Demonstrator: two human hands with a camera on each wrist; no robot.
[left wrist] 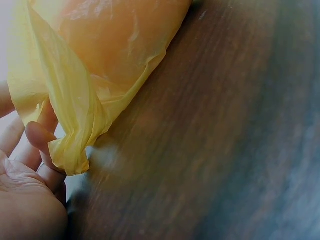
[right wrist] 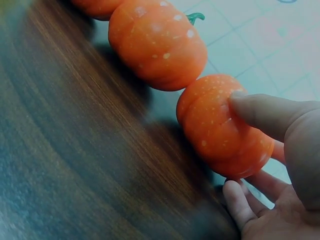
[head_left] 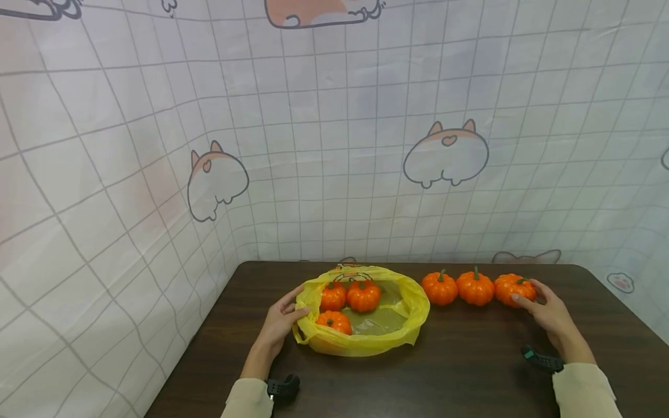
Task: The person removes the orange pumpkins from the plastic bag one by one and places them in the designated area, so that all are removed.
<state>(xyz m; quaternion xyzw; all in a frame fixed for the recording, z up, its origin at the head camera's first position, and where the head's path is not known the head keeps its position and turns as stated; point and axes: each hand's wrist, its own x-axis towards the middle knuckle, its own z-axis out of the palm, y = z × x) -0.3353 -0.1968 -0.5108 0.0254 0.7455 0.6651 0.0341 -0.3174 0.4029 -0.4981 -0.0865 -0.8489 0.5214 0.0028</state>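
Observation:
A yellow plastic bag (head_left: 366, 347) lies with its mouth wide, three small orange pumpkins inside, one of them at the front (head_left: 334, 323). My left hand (head_left: 277, 325) holds the bag's left edge; in the left wrist view a gathered yellow strip of it (left wrist: 72, 145) runs between the fingers. On the right, my right hand (head_left: 554, 316) grips the end pumpkin (head_left: 507, 289) of a row of three, thumb on its near side and fingers around the far side. That pumpkin (right wrist: 220, 125) is tilted, touching or nearly touching its neighbour (right wrist: 157, 45).
The row's other pumpkins, a middle one (head_left: 475, 288) and a left one (head_left: 439, 288), stand stem-up just right of the bag. A dark wooden table (head_left: 444, 371) carries everything. Behind and to the left hangs a white gridded cloth (head_left: 334, 145) with cartoon animals.

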